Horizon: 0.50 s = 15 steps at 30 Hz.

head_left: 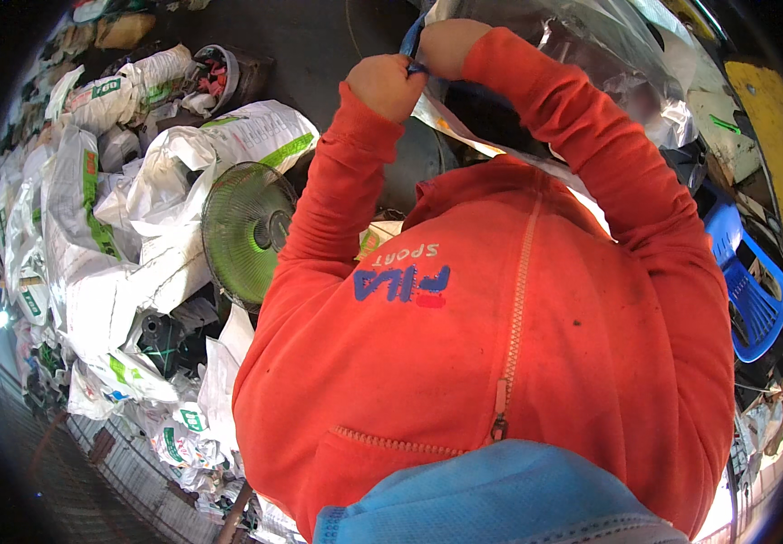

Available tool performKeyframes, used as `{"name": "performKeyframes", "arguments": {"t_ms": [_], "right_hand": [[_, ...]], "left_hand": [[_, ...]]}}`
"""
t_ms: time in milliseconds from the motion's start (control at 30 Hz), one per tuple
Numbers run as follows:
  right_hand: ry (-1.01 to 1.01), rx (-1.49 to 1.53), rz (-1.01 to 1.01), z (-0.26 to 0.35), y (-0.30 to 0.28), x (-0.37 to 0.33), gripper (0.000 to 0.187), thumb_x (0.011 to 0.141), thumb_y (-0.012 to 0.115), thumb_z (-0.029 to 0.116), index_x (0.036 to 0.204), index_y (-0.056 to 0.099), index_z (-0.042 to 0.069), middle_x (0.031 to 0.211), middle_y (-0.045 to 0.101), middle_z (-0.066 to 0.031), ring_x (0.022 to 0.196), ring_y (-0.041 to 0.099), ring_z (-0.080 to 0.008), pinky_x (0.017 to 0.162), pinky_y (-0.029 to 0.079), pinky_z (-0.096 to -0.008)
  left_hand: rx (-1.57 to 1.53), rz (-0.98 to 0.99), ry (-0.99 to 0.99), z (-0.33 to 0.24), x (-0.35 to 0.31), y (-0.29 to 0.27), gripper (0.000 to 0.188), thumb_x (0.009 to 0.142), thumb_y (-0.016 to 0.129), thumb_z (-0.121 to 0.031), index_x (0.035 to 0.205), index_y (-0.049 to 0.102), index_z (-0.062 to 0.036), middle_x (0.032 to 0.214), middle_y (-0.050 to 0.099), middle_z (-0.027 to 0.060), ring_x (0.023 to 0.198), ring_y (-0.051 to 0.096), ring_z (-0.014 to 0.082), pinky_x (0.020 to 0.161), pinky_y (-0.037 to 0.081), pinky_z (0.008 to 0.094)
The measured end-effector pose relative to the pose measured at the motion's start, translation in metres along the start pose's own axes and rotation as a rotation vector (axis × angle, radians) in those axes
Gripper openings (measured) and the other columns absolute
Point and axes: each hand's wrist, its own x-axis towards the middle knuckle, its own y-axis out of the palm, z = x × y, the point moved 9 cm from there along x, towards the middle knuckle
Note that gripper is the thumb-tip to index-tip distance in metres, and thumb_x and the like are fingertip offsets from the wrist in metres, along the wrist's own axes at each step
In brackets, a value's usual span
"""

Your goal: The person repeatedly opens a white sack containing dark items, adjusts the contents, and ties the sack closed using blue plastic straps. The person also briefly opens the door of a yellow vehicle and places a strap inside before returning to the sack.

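At the top middle, my left hand (387,86) is closed with its fingers curled around a dark blue strip (413,34). My right hand (453,47) is up against it, a little farther and to the right, also closed on the same strip. Only a short bit of the strip shows between and above the fists; whether it is a cord or twisted plastic I cannot make out. Just right of my hands, under my right forearm, spreads a large sheet of clear, shiny plastic (609,68). Both arms are in red sleeves, bent and reaching forward.
A fan with a green round grille (244,231) stands close to my left arm. White sacks with green print (83,218) are heaped along the left. A tub (239,77) with red scraps stands far left. A blue plastic chair (754,290) and a yellow panel (772,136) are at right.
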Motion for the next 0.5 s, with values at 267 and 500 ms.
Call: {"name": "performKeyframes", "arguments": {"t_ms": [267, 500], "right_hand": [[0.015, 0.011, 0.02, 0.0, 0.003, 0.001, 0.018, 0.068, 0.058, 0.012, 0.075, 0.066, -0.003, 0.074, 0.063, -0.0219, 0.069, 0.064, -0.0333, 0.062, 0.05, -0.039], [0.048, 0.106, 0.067, 0.009, 0.013, 0.006, 0.019, 0.069, 0.058, 0.014, 0.077, 0.067, -0.001, 0.074, 0.063, -0.0202, 0.069, 0.064, -0.033, 0.061, 0.05, -0.0391]], "left_hand": [[-0.145, -0.04, -0.036, 0.011, -0.003, 0.004, 0.027, 0.07, 0.054, -0.028, 0.075, 0.065, -0.0039, 0.069, 0.059, 0.0197, 0.069, 0.058, 0.0383, 0.062, 0.046, 0.0436], [-0.148, -0.036, -0.023, 0.019, -0.004, 0.007, 0.029, 0.073, 0.052, -0.027, 0.082, 0.066, -0.0039, 0.07, 0.06, 0.0194, 0.07, 0.06, 0.0355, 0.061, 0.046, 0.0399]]}}
